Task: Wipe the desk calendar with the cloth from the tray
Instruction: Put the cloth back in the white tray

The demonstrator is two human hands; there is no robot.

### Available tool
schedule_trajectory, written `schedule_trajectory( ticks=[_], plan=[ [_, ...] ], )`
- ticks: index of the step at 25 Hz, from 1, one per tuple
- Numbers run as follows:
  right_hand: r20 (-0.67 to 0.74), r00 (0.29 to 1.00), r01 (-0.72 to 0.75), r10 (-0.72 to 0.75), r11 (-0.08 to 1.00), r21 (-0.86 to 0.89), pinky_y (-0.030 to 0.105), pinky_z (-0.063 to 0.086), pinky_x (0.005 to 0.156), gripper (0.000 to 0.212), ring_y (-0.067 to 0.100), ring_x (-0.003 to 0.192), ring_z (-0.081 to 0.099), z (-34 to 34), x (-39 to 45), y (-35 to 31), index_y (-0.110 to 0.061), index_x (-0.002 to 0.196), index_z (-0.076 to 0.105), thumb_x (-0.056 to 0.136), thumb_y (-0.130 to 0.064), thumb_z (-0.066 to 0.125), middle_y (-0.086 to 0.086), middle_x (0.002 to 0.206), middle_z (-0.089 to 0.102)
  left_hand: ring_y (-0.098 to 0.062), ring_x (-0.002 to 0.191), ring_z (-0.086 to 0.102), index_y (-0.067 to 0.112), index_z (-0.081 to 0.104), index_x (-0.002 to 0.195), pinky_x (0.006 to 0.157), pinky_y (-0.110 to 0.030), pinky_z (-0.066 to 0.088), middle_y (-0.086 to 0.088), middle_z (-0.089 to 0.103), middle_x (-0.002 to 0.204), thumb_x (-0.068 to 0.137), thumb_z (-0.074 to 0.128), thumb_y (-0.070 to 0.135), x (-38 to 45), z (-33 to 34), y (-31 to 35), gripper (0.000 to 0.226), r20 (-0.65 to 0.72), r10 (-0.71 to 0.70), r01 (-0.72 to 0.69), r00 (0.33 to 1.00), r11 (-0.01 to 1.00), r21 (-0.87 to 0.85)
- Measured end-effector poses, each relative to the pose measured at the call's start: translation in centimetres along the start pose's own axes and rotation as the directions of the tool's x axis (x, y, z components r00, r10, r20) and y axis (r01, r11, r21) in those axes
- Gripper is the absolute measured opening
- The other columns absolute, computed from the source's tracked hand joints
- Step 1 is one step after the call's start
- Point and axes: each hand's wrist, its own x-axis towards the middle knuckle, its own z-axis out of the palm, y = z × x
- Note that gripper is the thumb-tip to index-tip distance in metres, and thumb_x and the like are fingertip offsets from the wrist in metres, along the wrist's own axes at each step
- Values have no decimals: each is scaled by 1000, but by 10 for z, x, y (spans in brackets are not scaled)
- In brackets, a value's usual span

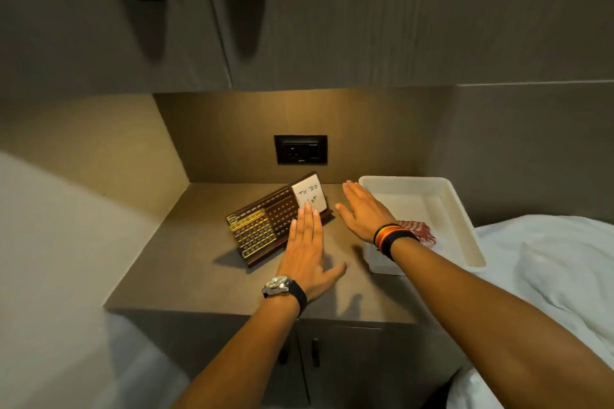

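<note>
Both hands [307,252] [363,211] flat, empty, over calendar [262,231], cloth [419,232] seemingly in tray [465,229]

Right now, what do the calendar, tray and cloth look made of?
Desk calendar: dark brown, looks like wood or wood-look plastic; gold print glints.
Tray: white, smooth, thick rolled rim, likely moulded plastic, matte.
Cloth: soft, crumpled, red-and-white pattern, looks woven fabric; partly hidden behind the right wrist.
</note>
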Motion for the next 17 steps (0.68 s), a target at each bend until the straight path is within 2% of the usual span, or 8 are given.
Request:
schedule_trajectory(
  ticks=[2,5,8,11,13,15,17],
  plan=[
    [16,1000,21,-23,993,113,41,21,122,64,26,153,24,9,24,-24,-10,158,23,104,-38,42,11,165,26,-24,155,-30,10,-20,160,126,-41,-14,-11,-33,167,93,39,69,-15,-3,-19,107,-105,-109,108,988,994,-18],
    [35,999,-21,13,966,259,46,33,119,66,30,146,37,30,47,-37,-9,158,22,102,-30,49,14,159,36,-22,155,-29,10,-18,160,127,-41,-13,-11,-31,167,101,29,57,-32,-5,-40,89,-253,-320,292,913,946,-141],
    [53,996,-92,77,925,370,51,48,107,72,30,137,49,45,61,-40,-14,160,15,100,-29,51,12,156,39,-22,155,-28,10,-18,161,127,-41,-10,-9,-30,168,101,27,57,-39,-4,-57,88,-270,-511,426,816,848,-317],
    [65,991,-133,116,883,451,46,57,94,68,28,121,61,51,70,-44,-16,159,16,101,-30,50,9,142,52,-19,154,-24,13,-16,162,128,-43,-6,-7,-25,170,105,38,55,-36,-7,-64,89,-178,-679,496,712,666,-558],
    [85,981,-191,172,848,494,40,58,84,67,24,108,64,54,75,-45,-16,160,12,104,-29,46,5,129,56,-22,159,-14,16,-15,162,129,-44,-2,-6,-18,172,105,39,56,-30,-10,-67,89,-76,-734,500,675,531,-684],
    [95,973,-227,209,813,536,31,56,72,60,19,98,63,57,79,-46,-17,157,21,105,-30,45,2,125,58,-28,160,9,23,-11,163,129,-49,12,-7,1,175,99,35,69,-21,-14,-72,91,39,-757,489,652,381,-784],
    [74,970,-229,230,776,588,25,54,63,45,19,93,65,57,79,-48,-17,146,38,105,-32,44,7,125,65,-31,148,39,30,-1,164,122,-53,32,-9,30,168,90,29,77,-13,-20,-77,93,123,-774,452,622,226,-863]
  ],
)
